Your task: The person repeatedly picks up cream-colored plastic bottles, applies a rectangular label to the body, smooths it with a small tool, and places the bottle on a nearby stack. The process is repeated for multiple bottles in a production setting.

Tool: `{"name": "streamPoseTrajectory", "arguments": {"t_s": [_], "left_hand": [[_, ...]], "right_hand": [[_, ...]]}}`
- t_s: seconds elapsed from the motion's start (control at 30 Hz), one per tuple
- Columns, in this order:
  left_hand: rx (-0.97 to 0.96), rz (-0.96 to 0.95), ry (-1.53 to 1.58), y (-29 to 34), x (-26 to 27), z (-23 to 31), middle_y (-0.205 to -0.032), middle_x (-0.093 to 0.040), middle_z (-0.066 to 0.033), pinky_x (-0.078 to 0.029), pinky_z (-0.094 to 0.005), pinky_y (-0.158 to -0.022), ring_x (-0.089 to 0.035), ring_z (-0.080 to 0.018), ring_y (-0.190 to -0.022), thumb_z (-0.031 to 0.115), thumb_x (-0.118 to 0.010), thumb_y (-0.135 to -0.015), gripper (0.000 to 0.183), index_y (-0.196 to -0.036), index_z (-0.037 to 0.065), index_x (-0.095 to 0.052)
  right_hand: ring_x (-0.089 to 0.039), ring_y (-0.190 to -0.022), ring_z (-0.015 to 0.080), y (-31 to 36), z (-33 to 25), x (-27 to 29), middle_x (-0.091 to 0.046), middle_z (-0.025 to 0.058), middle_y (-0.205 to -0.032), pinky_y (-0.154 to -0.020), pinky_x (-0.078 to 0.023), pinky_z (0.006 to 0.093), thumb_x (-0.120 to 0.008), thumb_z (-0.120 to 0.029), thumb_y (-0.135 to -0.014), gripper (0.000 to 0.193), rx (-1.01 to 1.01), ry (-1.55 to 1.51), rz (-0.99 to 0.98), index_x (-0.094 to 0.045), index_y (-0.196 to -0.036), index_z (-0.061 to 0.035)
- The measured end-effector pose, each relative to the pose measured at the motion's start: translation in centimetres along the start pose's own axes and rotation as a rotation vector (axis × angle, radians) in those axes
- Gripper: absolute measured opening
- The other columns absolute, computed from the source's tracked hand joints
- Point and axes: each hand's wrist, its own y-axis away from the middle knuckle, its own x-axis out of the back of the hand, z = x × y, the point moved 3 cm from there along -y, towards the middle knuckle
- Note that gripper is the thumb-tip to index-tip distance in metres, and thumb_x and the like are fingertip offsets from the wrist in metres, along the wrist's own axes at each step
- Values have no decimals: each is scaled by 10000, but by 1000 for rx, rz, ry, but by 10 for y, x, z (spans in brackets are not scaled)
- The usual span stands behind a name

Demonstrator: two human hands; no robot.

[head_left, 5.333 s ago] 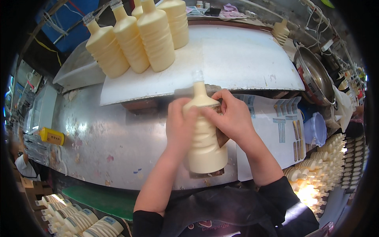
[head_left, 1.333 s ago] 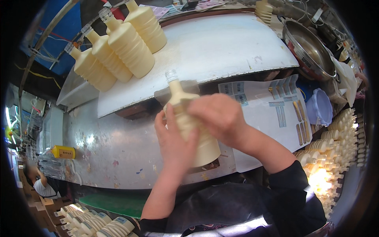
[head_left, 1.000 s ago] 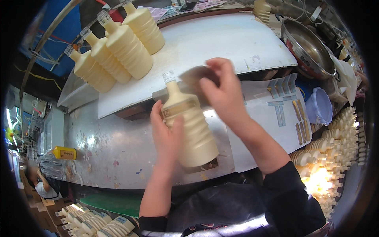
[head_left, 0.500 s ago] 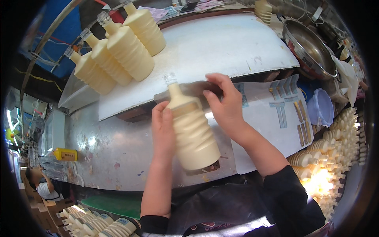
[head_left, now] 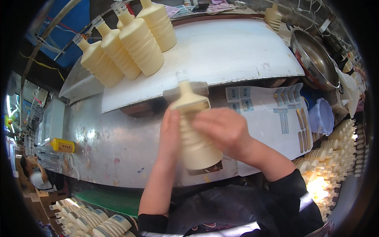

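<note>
A cream-coloured bottle (head_left: 201,156) with a ribbed body and clear neck leans back on a dark rest (head_left: 169,93) that shows behind its shoulders. A thin band borders a flat panel on its upper front. My left hand (head_left: 169,134) is closed along the bottle's left side, its fingertips partly hidden. Over the bottle's front, just under the panel, my right hand (head_left: 223,128) is curled and smeared by motion. Whether it holds anything is hidden. To its right lies a white sheet (head_left: 260,146) bearing blue stickers (head_left: 245,93) and long gold strips (head_left: 302,126).
Several similar bottles (head_left: 142,55) stand on the raised white board (head_left: 225,47). A metal pan (head_left: 316,51) and a lilac bucket (head_left: 321,114) are at the right, a yellow bottle (head_left: 63,145) at the left. Many bottles (head_left: 335,158) fill the lower right. A person (head_left: 39,173) is at far left.
My right hand has moved from beside the bottle's shoulder to across its front. My left hand stays at the bottle's side. The whole view has shifted slightly.
</note>
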Motion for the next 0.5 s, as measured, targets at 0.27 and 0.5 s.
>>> {"name": "streamPoseTrajectory", "arguments": {"t_s": [0.27, 0.5], "left_hand": [[-89, 189, -180, -2, 12, 10, -1324, -590, -125, -455, -333, -1023, -578, -197, -1152, 327, -490, -1085, 441, -1385, 5, -516], [-99, 153, -300, -20, 7, 3, -1107, -635, -89, -512, -314, -876, -597, -151, -982, 259, -648, -1011, 324, -1208, 24, -546]], "right_hand": [[-636, -877, 109, 3, 57, 6, -680, 60, -984, -752, -507, 276, -571, -100, -995, 173, -737, -273, 28, -696, -1067, -4], [-517, -654, 91, -18, 48, -27, -533, 2, -688, -604, -435, 282, -801, -375, -811, 452, -991, -225, -208, -704, -1081, -25]]}}
